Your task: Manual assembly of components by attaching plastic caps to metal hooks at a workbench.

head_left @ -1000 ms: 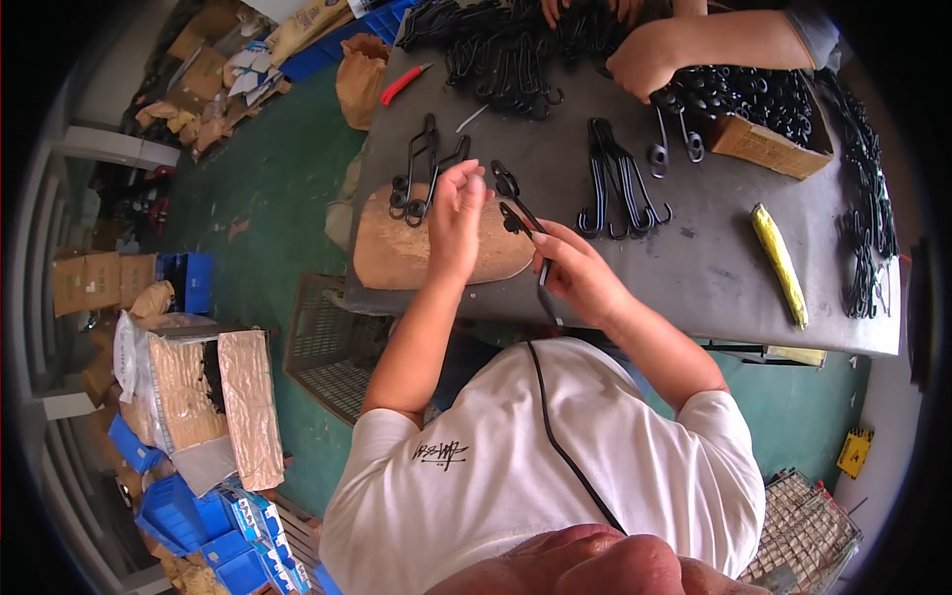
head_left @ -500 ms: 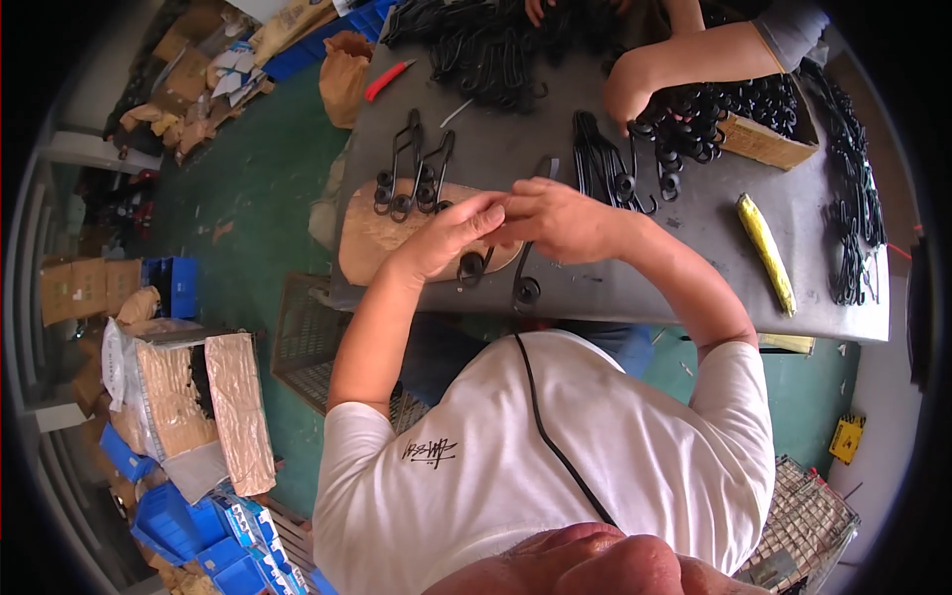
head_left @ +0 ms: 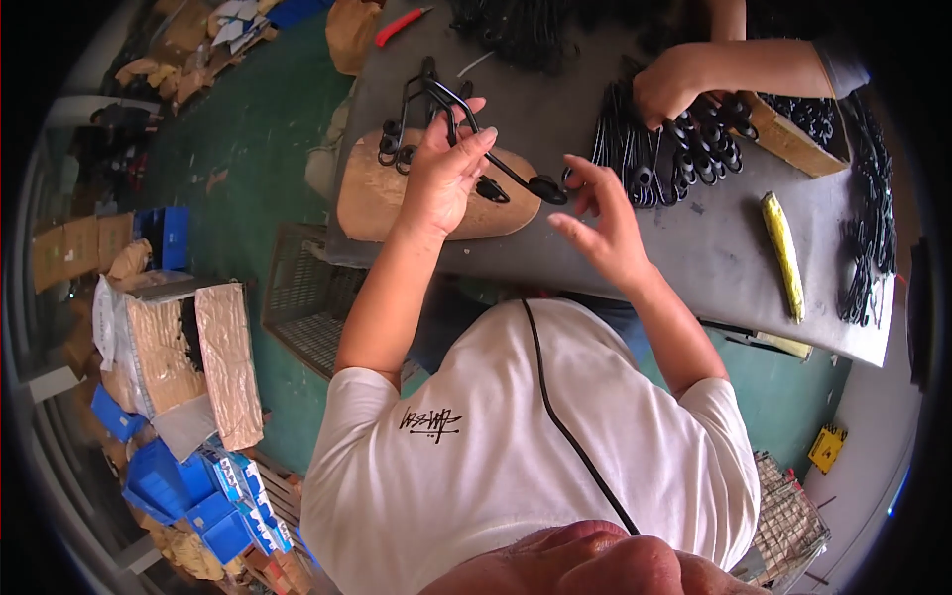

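My left hand point(head_left: 444, 183) is closed round a black bent rod point(head_left: 509, 171) with a round, coiled-looking end, raised over a brown board point(head_left: 369, 208) on the grey table. The rod slants from upper left down to its round end, beside the fingertips of my right hand point(head_left: 607, 223). That hand is open, with fingers and thumb spread and nothing between them. Similar black rods point(head_left: 391, 139) lie at the board's far left, partly hidden by my left hand. Another round black end point(head_left: 493, 190) shows on the board beneath the held rod.
Across the table, a co-worker's hand point(head_left: 666, 87) reaches into a pile of black rods point(head_left: 617, 134). Beside it stands an open cardboard box point(head_left: 793, 139) of black parts. A yellow wrapped bundle point(head_left: 783, 258) lies right; a red-handled tool point(head_left: 402, 26) lies far left.
My hands, together over the board before, have parted. The left has moved up and away with the rod; the right has drawn right and opened. The whole view has shifted slightly.
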`<state>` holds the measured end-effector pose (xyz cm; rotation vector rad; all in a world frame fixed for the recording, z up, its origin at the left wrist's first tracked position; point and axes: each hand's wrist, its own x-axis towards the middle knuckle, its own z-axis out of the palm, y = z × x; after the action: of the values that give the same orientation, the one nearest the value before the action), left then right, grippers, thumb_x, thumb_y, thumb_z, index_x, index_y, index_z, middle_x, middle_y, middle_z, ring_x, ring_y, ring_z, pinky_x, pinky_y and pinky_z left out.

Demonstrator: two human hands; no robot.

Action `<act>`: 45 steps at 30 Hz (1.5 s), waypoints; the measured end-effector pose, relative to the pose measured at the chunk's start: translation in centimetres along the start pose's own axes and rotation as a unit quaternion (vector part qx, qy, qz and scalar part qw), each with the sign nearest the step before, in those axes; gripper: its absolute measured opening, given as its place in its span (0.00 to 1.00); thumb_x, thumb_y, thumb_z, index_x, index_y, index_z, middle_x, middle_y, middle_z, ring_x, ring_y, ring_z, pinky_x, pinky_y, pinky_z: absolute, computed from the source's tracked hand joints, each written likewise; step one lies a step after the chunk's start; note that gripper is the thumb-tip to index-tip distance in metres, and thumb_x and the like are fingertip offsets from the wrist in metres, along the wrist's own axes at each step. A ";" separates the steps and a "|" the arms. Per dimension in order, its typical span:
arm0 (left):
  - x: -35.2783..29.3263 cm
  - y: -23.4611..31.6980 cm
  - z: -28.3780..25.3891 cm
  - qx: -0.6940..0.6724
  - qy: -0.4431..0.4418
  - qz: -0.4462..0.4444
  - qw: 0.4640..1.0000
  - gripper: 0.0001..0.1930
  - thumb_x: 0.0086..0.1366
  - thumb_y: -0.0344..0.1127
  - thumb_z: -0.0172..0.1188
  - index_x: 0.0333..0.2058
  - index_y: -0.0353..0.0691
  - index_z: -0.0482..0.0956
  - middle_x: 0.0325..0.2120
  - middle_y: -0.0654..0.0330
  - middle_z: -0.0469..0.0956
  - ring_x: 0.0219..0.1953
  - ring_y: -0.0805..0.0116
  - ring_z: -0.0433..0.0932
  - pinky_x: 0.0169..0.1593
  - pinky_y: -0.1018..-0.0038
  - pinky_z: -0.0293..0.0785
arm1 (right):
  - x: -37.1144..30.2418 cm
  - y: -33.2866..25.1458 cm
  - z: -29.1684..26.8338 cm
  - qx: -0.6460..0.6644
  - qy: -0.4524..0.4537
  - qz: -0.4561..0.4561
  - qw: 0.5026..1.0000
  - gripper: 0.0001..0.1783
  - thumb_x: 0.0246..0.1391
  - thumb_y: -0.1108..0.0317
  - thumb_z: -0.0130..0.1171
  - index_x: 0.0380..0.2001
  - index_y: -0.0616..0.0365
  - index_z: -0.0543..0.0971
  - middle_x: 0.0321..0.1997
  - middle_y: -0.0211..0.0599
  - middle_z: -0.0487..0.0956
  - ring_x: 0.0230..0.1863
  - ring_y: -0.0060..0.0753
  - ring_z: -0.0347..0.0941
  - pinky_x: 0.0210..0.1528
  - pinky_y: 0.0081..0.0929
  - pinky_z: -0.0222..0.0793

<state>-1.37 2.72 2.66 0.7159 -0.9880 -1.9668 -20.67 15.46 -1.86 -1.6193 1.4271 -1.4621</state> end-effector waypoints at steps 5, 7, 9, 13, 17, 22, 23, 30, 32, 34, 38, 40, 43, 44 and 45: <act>-0.9 0.1 1.1 0.081 0.004 0.054 0.995 0.23 0.60 0.26 0.66 0.54 0.38 0.71 0.27 0.73 0.69 0.29 0.85 0.67 0.35 0.84 0.63 | 1.0 -0.9 0.6 -0.062 -0.018 0.056 0.996 0.29 0.47 0.65 0.72 0.54 0.56 0.76 0.40 0.36 0.73 0.31 0.33 0.70 0.36 0.30 0.71; -1.0 -0.3 1.3 0.117 0.003 0.066 0.991 0.23 0.60 0.26 0.67 0.54 0.37 0.72 0.27 0.74 0.69 0.29 0.86 0.67 0.34 0.85 0.63 | 1.1 -0.5 0.9 -0.105 -0.015 -0.034 0.994 0.24 0.48 0.65 0.70 0.49 0.58 0.77 0.39 0.40 0.75 0.34 0.39 0.75 0.36 0.34 0.73; -1.3 -0.5 1.5 0.152 0.001 0.079 0.985 0.23 0.60 0.26 0.67 0.53 0.37 0.72 0.27 0.74 0.69 0.29 0.86 0.66 0.34 0.85 0.63 | 1.3 -0.6 0.8 -0.141 -0.055 -0.027 0.988 0.22 0.49 0.65 0.69 0.48 0.59 0.77 0.39 0.41 0.76 0.37 0.42 0.76 0.38 0.35 0.73; -2.0 -0.2 2.3 0.257 -0.008 0.110 0.960 0.24 0.58 0.27 0.67 0.53 0.36 0.72 0.26 0.74 0.69 0.28 0.86 0.64 0.34 0.86 0.62 | 1.7 -0.4 1.2 -0.208 -0.117 -0.038 0.970 0.17 0.53 0.65 0.66 0.43 0.60 0.76 0.38 0.44 0.77 0.39 0.50 0.77 0.40 0.38 0.74; -2.1 -0.5 3.7 0.314 0.035 0.120 0.941 0.21 0.59 0.25 0.66 0.51 0.36 0.73 0.24 0.75 0.65 0.27 0.86 0.61 0.34 0.87 0.58 | 2.0 -0.1 1.9 -0.194 -0.144 -0.010 0.970 0.16 0.54 0.65 0.65 0.42 0.60 0.75 0.38 0.45 0.77 0.40 0.50 0.77 0.40 0.38 0.75; -0.7 -0.6 2.2 0.327 0.079 0.097 0.937 0.19 0.58 0.27 0.68 0.48 0.36 0.73 0.24 0.75 0.64 0.26 0.86 0.61 0.32 0.86 0.58 | 0.4 0.0 2.8 -0.085 -0.093 -0.025 0.992 0.15 0.56 0.68 0.64 0.45 0.60 0.76 0.37 0.44 0.76 0.36 0.47 0.76 0.38 0.34 0.74; -0.6 -0.7 1.6 0.291 0.067 0.085 0.951 0.19 0.58 0.29 0.69 0.47 0.36 0.73 0.24 0.74 0.66 0.26 0.85 0.62 0.31 0.85 0.60 | 0.2 -0.3 2.7 -0.088 -0.091 -0.025 0.992 0.15 0.56 0.68 0.64 0.45 0.60 0.76 0.37 0.44 0.76 0.36 0.47 0.76 0.38 0.34 0.74; -1.4 -0.6 -3.1 0.097 0.117 -0.026 0.988 0.12 0.60 0.29 0.65 0.41 0.43 0.74 0.27 0.72 0.70 0.26 0.83 0.65 0.32 0.82 0.61 | 1.6 -1.2 -0.4 0.336 0.146 0.135 0.920 0.17 0.65 0.67 0.58 0.54 0.60 0.71 0.37 0.33 0.77 0.36 0.19 0.74 0.40 0.23 0.71; -1.2 -0.3 -2.4 0.025 0.108 -0.002 0.994 0.10 0.61 0.30 0.64 0.40 0.44 0.75 0.28 0.73 0.71 0.25 0.83 0.64 0.32 0.80 0.61 | 1.3 0.2 -0.1 0.412 0.149 0.150 0.886 0.20 0.63 0.68 0.59 0.55 0.62 0.71 0.41 0.33 0.76 0.39 0.20 0.74 0.48 0.22 0.70; -1.0 -0.5 -1.7 0.014 0.095 0.011 0.995 0.11 0.61 0.30 0.65 0.41 0.43 0.74 0.29 0.72 0.70 0.25 0.84 0.63 0.32 0.80 0.61 | -0.5 0.1 2.0 0.374 0.131 0.147 0.906 0.20 0.62 0.68 0.60 0.55 0.62 0.71 0.43 0.33 0.76 0.41 0.20 0.73 0.49 0.21 0.69; -1.4 -0.3 -0.4 0.014 0.095 -0.014 0.995 0.13 0.61 0.30 0.65 0.42 0.42 0.74 0.29 0.71 0.70 0.23 0.84 0.60 0.32 0.80 0.60 | -1.1 -0.4 4.8 0.125 0.122 0.068 0.982 0.19 0.56 0.69 0.65 0.51 0.60 0.75 0.43 0.34 0.77 0.45 0.29 0.72 0.50 0.25 0.68; -1.4 -0.6 -0.2 0.019 0.105 -0.017 0.994 0.12 0.61 0.31 0.64 0.43 0.42 0.75 0.27 0.73 0.68 0.22 0.84 0.58 0.32 0.80 0.60 | -0.3 -1.0 5.1 0.044 0.117 0.039 0.991 0.19 0.54 0.70 0.66 0.49 0.60 0.76 0.42 0.36 0.77 0.43 0.33 0.72 0.49 0.27 0.68; -1.5 -0.6 -0.1 0.023 0.109 -0.023 0.993 0.12 0.62 0.32 0.63 0.44 0.41 0.77 0.26 0.74 0.67 0.20 0.84 0.56 0.32 0.81 0.59 | 0.0 -1.9 5.3 -0.020 0.063 -0.014 0.998 0.18 0.50 0.71 0.68 0.45 0.59 0.78 0.40 0.40 0.78 0.40 0.39 0.72 0.46 0.32 0.69; -1.5 -0.6 -0.1 0.023 0.105 -0.026 0.994 0.13 0.62 0.32 0.63 0.45 0.41 0.77 0.25 0.74 0.67 0.20 0.84 0.56 0.32 0.81 0.59 | 0.0 -2.3 5.6 0.000 0.096 0.008 0.995 0.17 0.48 0.72 0.68 0.43 0.59 0.78 0.39 0.39 0.78 0.39 0.40 0.72 0.45 0.33 0.69; -1.5 -0.7 0.0 0.024 0.105 -0.027 0.994 0.13 0.62 0.32 0.63 0.45 0.41 0.77 0.25 0.74 0.67 0.20 0.84 0.56 0.32 0.81 0.59 | 0.0 -2.5 5.7 0.020 0.127 0.030 0.991 0.16 0.47 0.72 0.69 0.41 0.59 0.78 0.38 0.38 0.78 0.39 0.40 0.72 0.44 0.34 0.69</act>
<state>-0.83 4.23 2.26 0.9646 -0.8973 -1.8734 -14.55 14.79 -1.20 -1.3927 1.5572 -1.6983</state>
